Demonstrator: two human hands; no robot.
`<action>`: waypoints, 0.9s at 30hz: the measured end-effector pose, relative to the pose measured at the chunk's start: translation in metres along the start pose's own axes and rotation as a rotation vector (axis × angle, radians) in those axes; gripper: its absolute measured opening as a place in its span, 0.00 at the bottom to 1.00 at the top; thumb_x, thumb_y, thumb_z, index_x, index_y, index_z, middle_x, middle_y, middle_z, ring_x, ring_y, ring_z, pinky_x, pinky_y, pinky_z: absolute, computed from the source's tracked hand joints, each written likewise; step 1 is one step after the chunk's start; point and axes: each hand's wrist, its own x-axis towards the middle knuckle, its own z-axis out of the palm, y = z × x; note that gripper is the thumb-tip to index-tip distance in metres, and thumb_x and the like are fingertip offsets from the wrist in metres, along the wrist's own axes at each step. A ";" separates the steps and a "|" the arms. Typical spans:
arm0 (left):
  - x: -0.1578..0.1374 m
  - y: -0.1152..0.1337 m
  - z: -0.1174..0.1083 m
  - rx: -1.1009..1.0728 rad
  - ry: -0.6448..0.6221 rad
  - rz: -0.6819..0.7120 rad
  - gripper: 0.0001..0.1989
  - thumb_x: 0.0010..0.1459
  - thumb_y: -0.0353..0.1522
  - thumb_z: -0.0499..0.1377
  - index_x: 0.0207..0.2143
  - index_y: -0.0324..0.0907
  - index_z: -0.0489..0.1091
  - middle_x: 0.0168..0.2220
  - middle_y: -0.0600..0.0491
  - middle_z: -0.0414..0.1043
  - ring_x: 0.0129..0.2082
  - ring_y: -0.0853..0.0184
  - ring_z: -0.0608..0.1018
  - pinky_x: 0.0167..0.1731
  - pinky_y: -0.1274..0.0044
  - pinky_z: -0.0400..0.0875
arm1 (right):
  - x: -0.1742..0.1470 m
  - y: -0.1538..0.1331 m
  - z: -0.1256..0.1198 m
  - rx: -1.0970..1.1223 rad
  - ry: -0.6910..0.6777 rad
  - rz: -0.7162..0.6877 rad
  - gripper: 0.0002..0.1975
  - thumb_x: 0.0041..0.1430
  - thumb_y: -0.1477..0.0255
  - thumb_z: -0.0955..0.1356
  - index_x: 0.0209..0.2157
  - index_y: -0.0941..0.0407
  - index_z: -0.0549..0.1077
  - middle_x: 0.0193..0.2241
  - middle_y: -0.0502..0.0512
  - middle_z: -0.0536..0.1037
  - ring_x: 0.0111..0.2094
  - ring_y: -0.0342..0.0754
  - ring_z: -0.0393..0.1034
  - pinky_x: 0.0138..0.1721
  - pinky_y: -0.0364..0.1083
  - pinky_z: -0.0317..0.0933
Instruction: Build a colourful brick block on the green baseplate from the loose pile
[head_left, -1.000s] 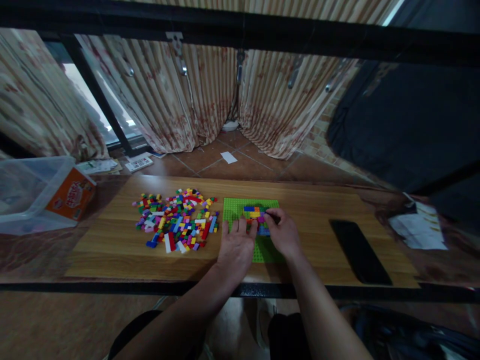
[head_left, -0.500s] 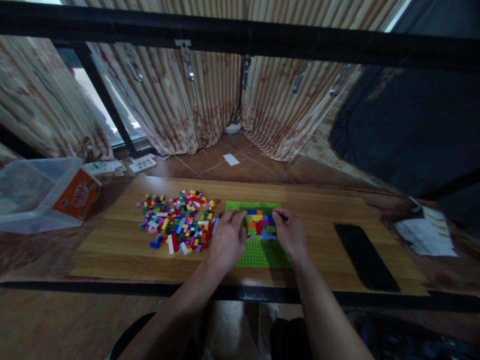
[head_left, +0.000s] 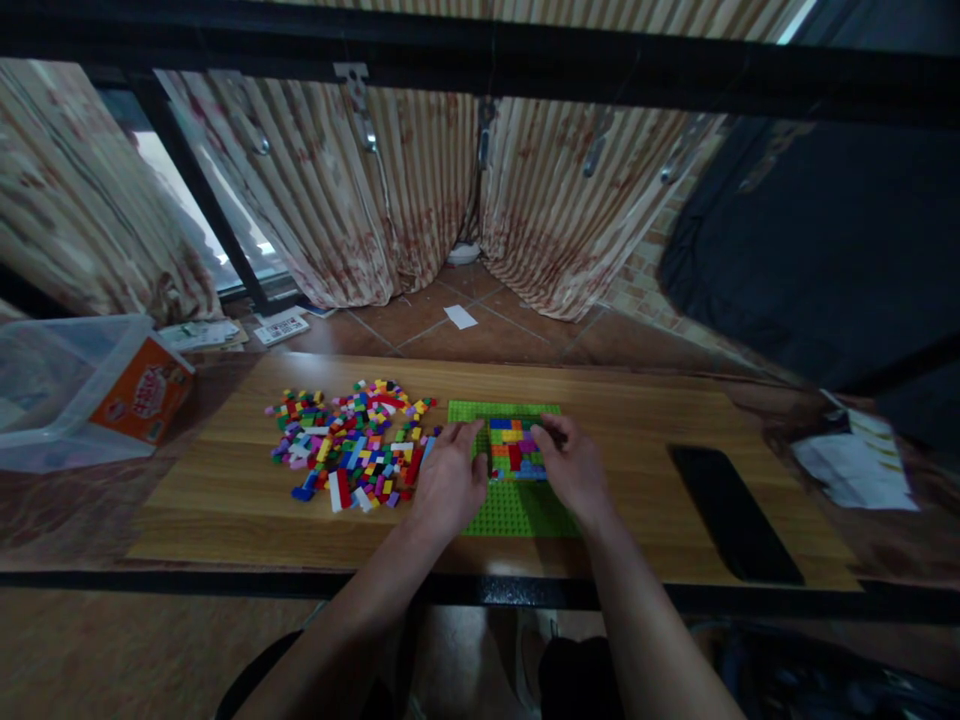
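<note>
A green studded baseplate [head_left: 514, 515] lies on the wooden tabletop, carrying a compact patch of multicoloured toy bricks [head_left: 513, 450]. My left hand [head_left: 454, 478] rests at the left side of this patch, over the plate's left edge, fingers and thumb apart with nothing visible between them. At the upper right of the patch is my right hand [head_left: 574, 468], its thumb and forefinger curled close together over the bricks. Whatever lies between those fingertips is hidden. A loose heap of small coloured bricks [head_left: 360, 445] spreads to the left of my left hand.
A black phone-like slab [head_left: 735, 515] lies on the right part of the wooden tabletop [head_left: 637, 420]. A clear plastic bin [head_left: 67, 390] with an orange label stands at the left. Papers [head_left: 855, 460] lie to the right. A black bar [head_left: 480, 55] crosses above; curtains hang behind.
My right thumb and fingers have shifted slightly left, further over the patch's upper right. My left hand stays at the left side. The camera view has moved a little.
</note>
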 end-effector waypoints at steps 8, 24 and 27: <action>0.008 -0.010 -0.012 0.018 0.052 -0.066 0.21 0.57 0.26 0.55 0.54 0.37 0.67 0.51 0.42 0.72 0.47 0.61 0.76 0.50 0.69 0.71 | -0.012 -0.008 0.014 -0.291 -0.055 -0.044 0.37 0.58 0.51 0.62 0.58 0.66 0.63 0.54 0.75 0.69 0.56 0.65 0.61 0.55 0.60 0.55; 0.010 -0.070 -0.084 0.146 -0.113 -0.097 0.11 0.51 0.23 0.54 0.29 0.41 0.76 0.30 0.54 0.78 0.33 0.67 0.77 0.35 0.79 0.68 | -0.013 0.004 0.021 -0.342 -0.057 -0.088 0.40 0.58 0.46 0.57 0.58 0.65 0.64 0.52 0.74 0.71 0.54 0.66 0.63 0.53 0.61 0.56; 0.009 -0.066 -0.080 0.108 -0.163 -0.070 0.13 0.50 0.24 0.55 0.35 0.43 0.77 0.36 0.53 0.79 0.37 0.66 0.78 0.39 0.79 0.69 | -0.012 0.006 0.020 -0.340 -0.054 -0.108 0.40 0.58 0.46 0.57 0.58 0.64 0.64 0.51 0.74 0.71 0.53 0.65 0.64 0.53 0.61 0.56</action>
